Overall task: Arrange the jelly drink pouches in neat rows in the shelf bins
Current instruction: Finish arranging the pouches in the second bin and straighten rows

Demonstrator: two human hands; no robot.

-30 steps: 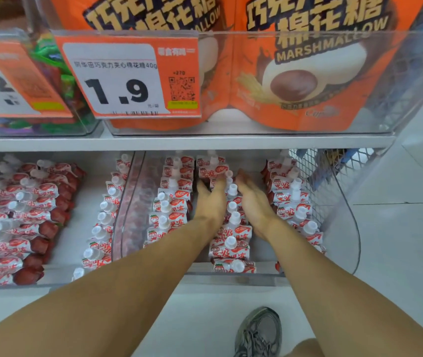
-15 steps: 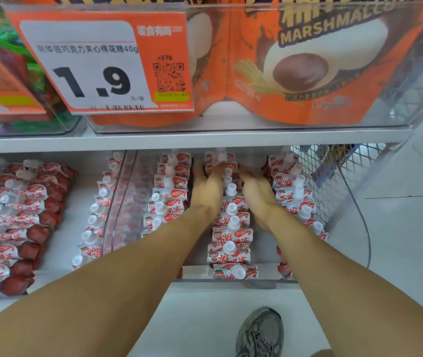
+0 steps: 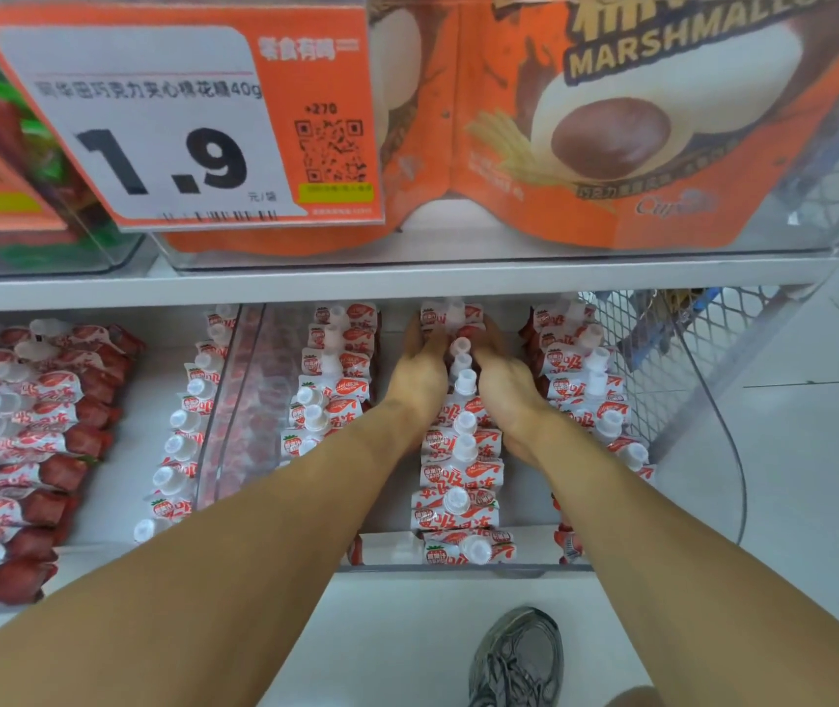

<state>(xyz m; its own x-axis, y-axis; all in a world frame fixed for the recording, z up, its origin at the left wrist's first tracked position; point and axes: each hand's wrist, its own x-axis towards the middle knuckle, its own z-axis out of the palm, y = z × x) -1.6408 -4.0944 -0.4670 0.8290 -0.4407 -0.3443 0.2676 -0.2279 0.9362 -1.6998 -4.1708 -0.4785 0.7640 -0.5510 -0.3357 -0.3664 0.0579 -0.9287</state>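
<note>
White-capped middle pouch row (image 3: pixel 458 451) sits between left hand (image 3: pixel 420 377), right hand (image 3: pixel 504 385).

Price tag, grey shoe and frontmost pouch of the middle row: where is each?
price tag (image 3: pixel 152 130), head view, on its white panel.
grey shoe (image 3: pixel 519 660), head view, on the laced top.
frontmost pouch (image 3: pixel 468 549), head view, on its white cap.

White shelving (image 3: pixel 305 285) stands on a pale tiled floor (image 3: pixel 815 451), with a wire mesh panel (image 3: pixel 632 339) at right.
</note>
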